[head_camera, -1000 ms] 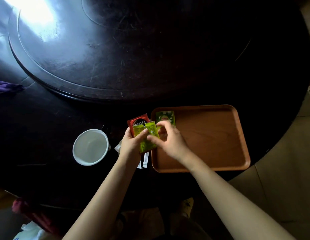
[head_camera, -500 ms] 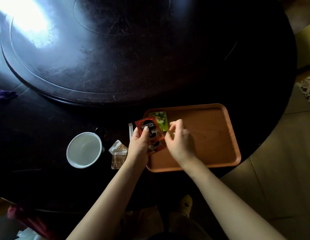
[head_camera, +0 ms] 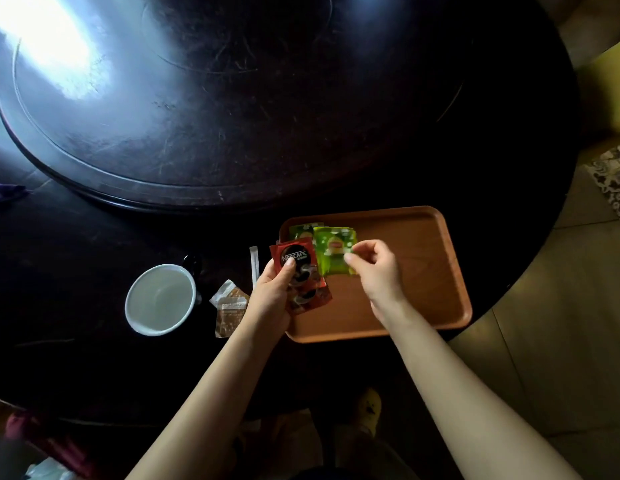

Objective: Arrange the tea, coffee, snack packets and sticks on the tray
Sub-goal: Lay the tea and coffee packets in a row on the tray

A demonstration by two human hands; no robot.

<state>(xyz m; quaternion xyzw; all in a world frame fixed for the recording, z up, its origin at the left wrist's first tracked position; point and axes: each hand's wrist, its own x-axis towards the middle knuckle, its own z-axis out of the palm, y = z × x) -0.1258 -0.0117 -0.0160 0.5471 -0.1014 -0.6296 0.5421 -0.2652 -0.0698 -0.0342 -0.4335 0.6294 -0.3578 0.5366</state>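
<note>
An orange-brown tray (head_camera: 419, 271) rests on the dark table's near edge. A green tea packet (head_camera: 301, 231) lies in its far left corner. My right hand (head_camera: 374, 268) pinches a second green tea packet (head_camera: 331, 251) by its right edge, just beside and overlapping the first. My left hand (head_camera: 272, 294) holds red Nescafe coffee packets (head_camera: 301, 275) over the tray's left rim, thumb on the top one. On the table left of the tray lie a white stick (head_camera: 254, 268) and brown-and-white snack packets (head_camera: 229, 308).
A white cup (head_camera: 159, 299) with a dark handle stands left of the packets. A large raised turntable (head_camera: 232, 98) fills the table's middle. The table edge curves right of the tray, with tiled floor and a patterned rug (head_camera: 613, 181) beyond.
My right hand pulled a green tea packet off the stack in my left hand and carried it right onto the tray, beside the first. The red coffee packets now show on top.
</note>
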